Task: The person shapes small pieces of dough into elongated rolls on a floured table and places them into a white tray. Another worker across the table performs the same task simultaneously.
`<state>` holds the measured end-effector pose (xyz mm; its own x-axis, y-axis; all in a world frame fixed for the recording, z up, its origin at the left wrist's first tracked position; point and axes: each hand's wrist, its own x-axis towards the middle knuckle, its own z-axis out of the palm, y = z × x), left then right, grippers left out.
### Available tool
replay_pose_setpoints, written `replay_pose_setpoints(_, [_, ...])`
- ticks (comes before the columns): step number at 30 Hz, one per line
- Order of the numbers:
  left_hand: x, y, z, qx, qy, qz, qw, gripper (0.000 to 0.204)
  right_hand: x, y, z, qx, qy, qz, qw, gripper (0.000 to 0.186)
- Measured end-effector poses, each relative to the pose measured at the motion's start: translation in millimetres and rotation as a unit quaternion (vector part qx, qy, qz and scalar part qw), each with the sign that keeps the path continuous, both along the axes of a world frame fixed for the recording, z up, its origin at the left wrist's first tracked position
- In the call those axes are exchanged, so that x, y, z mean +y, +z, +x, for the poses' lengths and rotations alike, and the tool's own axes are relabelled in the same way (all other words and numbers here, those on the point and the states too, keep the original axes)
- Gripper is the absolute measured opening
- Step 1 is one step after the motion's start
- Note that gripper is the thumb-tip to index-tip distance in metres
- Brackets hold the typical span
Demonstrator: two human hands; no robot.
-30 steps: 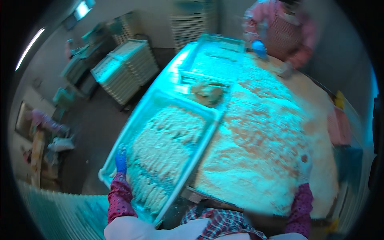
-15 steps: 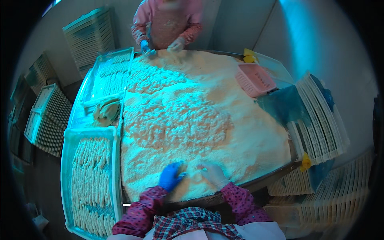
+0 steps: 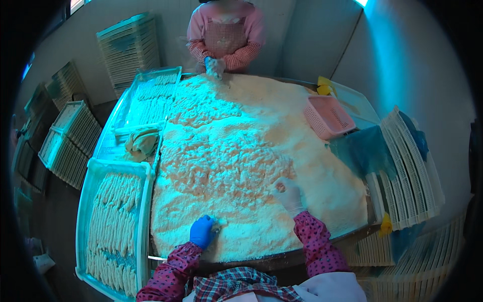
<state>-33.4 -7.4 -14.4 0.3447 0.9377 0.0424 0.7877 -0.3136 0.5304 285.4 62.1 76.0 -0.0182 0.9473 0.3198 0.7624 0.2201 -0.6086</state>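
Observation:
A broad heap of pale crumbs (image 3: 332, 181) covers the table, with many lumpy crumb-coated pieces (image 3: 216, 156) massed across its middle. My left hand (image 3: 202, 232), in a blue glove, is closed at the near edge of the heap; a small pale coated piece (image 3: 217, 226) shows at its fingertips. Farther out and to the right, my right hand (image 3: 289, 197) wears a whitish glove. Its fingers curl in a pinch at the near right edge of the pieces, and what they hold is hidden. Left of the table, a tray (image 3: 145, 221) carries rows of long coated strips.
Across the table stands another person, gloved hands (image 3: 215, 67) together. A second tray (image 3: 177, 80) of strips and a crumpled cloth (image 3: 142, 143) lie along the left side. At right are a pink basket (image 3: 329, 117), blue plastic sheeting (image 3: 365, 148) and stacked white trays (image 3: 410, 171).
My right hand has moved forward and right, to the edge of the pieces. My left hand has drawn slightly left and nearer. The other person's hands have come together.

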Motion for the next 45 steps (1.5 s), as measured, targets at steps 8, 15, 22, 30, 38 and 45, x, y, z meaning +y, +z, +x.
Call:
replay_pose_setpoints(8, [3.6, 22.1, -23.7, 0.06, -0.069, 0.122, 0.988, 0.044, -70.1, -43.8, -12.6, -0.03, 0.123, -0.13, 0.983, 0.035])
replay_pose_setpoints(15, [8.0, -19.7, 7.9, -0.431, 0.125, -0.182, 0.875, 0.025, -103.7, -44.8, -50.4, -0.156, 0.181, -0.105, 0.965, 0.038])
replay_pose_setpoints(22, [-3.9, 2.2, 49.3, -0.799, 0.089, -0.393, 0.446, 0.059, -109.8, -5.5, -141.6, 0.019, 0.131, 0.068, 0.989, 0.021])
replay_pose_setpoints(30, [-24.4, 74.1, 74.1, -0.971, 0.019, -0.206, 0.118, 0.059, -96.5, 1.0, -166.9, -0.018, 0.11, 0.091, 0.99, 0.046])
replay_pose_setpoints(38, [-32.7, 74.1, 20.9, -0.746, 0.051, -0.484, 0.455, 0.061, -82.3, -17.5, -191.7, 0.026, 0.096, 0.087, 0.991, 0.046])
replay_pose_setpoints(45, [-27.6, 53.4, 9.3, -0.785, 0.088, -0.423, 0.444, 0.063, -68.8, -19.4, -213.8, 0.106, 0.136, 0.043, 0.984, 0.061])
